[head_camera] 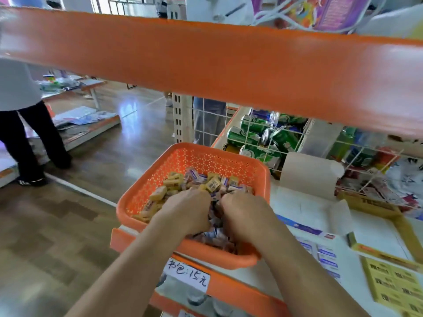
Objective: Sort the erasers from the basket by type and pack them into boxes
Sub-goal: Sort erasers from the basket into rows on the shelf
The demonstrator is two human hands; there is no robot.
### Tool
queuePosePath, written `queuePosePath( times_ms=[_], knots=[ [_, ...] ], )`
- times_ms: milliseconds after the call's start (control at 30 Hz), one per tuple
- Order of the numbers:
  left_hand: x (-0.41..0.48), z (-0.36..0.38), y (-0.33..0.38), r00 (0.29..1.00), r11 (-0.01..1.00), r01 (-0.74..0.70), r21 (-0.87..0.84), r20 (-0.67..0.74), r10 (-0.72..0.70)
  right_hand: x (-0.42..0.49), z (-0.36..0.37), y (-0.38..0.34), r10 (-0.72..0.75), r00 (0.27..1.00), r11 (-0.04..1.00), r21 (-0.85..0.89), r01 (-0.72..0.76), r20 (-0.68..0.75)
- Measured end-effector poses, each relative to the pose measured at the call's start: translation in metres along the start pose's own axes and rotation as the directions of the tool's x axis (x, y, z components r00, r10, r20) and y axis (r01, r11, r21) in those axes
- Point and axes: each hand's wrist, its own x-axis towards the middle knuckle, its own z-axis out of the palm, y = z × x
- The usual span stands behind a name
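Yellow and white-wrapped erasers (212, 184) fill the basket (137, 197) round our left hand (185, 211) and right hand (246, 216), fingers curled, grip hidden.

basket (190, 156): I see matt orange perforated plastic
floor (68, 225), my 9 o'clock: glossy wood
cans (245, 136), 1 o'clock: shiny metal

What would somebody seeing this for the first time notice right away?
Probably the wide orange shelf beam cutting across the top of the view. Below it, at centre, an orange basket holds a heap of yellow and white-wrapped erasers, with the left hand and right hand dug into it side by side. Green cans lie piled just right of it.
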Motion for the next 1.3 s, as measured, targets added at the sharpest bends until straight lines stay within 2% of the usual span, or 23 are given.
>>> queuePosePath(
  times_ms=[167, 233, 333, 467, 600, 733, 833, 933, 1100, 1300],
  knots=[
    [0.008, 0.005, 0.001, 0.995, 0.995, -0.095, 0.02, 0.003, 0.095, 0.003, -0.005, -0.005, 0.039, 0.999, 0.999, -0.031, -0.038, 0.034],
    [0.006, 0.004, 0.0, 0.989, 0.99, -0.138, -0.02, -0.052, 0.136, -0.004, -0.009, -0.004, 0.073, 0.997, 0.994, 0.088, -0.071, -0.016],
    [-0.002, -0.006, 0.001, 0.975, 0.956, -0.193, -0.219, -0.148, 0.163, -0.029, -0.023, 0.008, 0.15, 0.973, 0.941, 0.329, -0.085, -0.176],
    [-0.01, -0.02, 0.027, 0.924, 0.795, -0.369, -0.482, -0.284, 0.257, -0.069, -0.033, 0.037, 0.297, 0.873, 0.842, 0.537, -0.048, -0.388],
    [-0.016, -0.02, 0.077, 0.871, 0.691, -0.484, -0.537, -0.377, 0.316, -0.108, -0.02, 0.079, 0.497, 0.719, 0.765, 0.636, -0.099, -0.486],
    [-0.026, -0.013, 0.142, 0.783, 0.558, -0.622, -0.549, -0.444, 0.436, -0.154, 0.005, 0.129, 0.613, 0.631, 0.734, 0.639, -0.231, -0.475],
    [-0.03, -0.001, 0.195, 0.752, 0.503, -0.654, -0.565, -0.406, 0.52, -0.194, 0.022, 0.167, 0.713, 0.605, 0.625, 0.712, -0.319, -0.354],
    [-0.027, 0.018, 0.248, 0.728, 0.51, -0.671, -0.538, -0.349, 0.59, -0.234, 0.039, 0.205, 0.757, 0.594, 0.556, 0.745, -0.368, -0.272],
    [-0.027, 0.045, 0.325, 0.749, 0.593, -0.633, -0.498, -0.201, 0.631, -0.281, 0.063, 0.263, 0.789, 0.565, 0.535, 0.721, -0.441, -0.24],
    [-0.016, 0.072, 0.382, 0.77, 0.72, -0.634, -0.281, -0.149, 0.62, -0.304, 0.083, 0.315, 0.752, 0.635, 0.566, 0.669, -0.483, -0.178]
  ],
)
